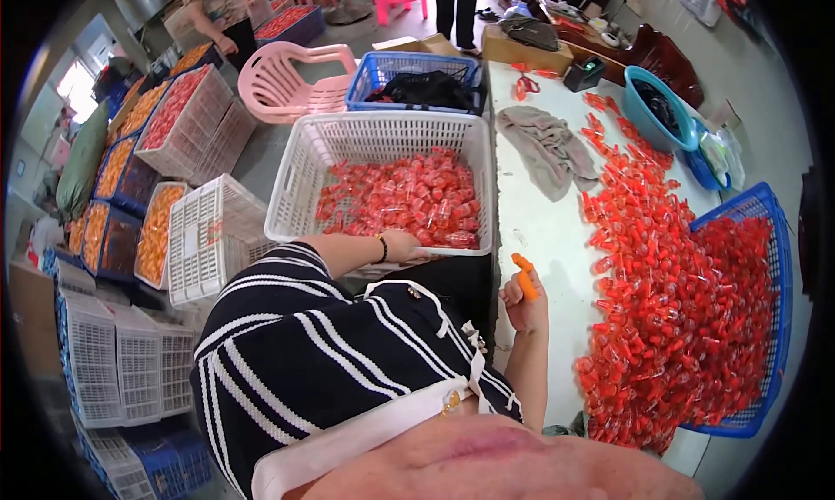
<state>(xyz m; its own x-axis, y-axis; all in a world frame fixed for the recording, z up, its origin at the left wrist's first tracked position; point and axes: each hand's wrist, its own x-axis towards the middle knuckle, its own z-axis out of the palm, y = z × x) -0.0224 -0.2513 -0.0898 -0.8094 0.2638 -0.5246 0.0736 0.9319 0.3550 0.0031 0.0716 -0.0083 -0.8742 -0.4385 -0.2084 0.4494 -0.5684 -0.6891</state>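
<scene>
Far left: one green sack [83,165], upright. Crates of orange pieces [161,222], at least four. Below them, white lattice crates [122,356], stacked; number unclear.

Left: one white crate of red pieces [178,109]; one white lattice basket [204,248], no contents visible; one co-worker [219,13], standing. One pink armchair [291,83], beyond the large basket.

Centre: one large white basket [300,174], holding small red-and-clear pieces [404,196], too many to count, heaped toward its right and near sides; bare room along its left. One left hand [403,245], at the near rim; fingers partly hidden, so whether it grasps or rests cannot be told. Beyond, touching or nearly so: one blue basket [370,65] with black cloth [424,90].

Right of centre: one white-topped table [544,226], its left edge just beside the large basket. One right hand [526,309], above that edge, fingers curled; one orange tubular piece [525,276] at its forefinger, whether worn or pinched cannot be told. A bare strip of tabletop runs between hand and heap. One grey cloth [548,148], crumpled; one red-handled scissors [526,84], farther back.

Right: one heap of red-and-clear pieces [644,291], uncounted, crossing from the table into one blue lattice basket [774,309], tilted; one teal basin [639,109] beyond, near the table's right edge.
</scene>
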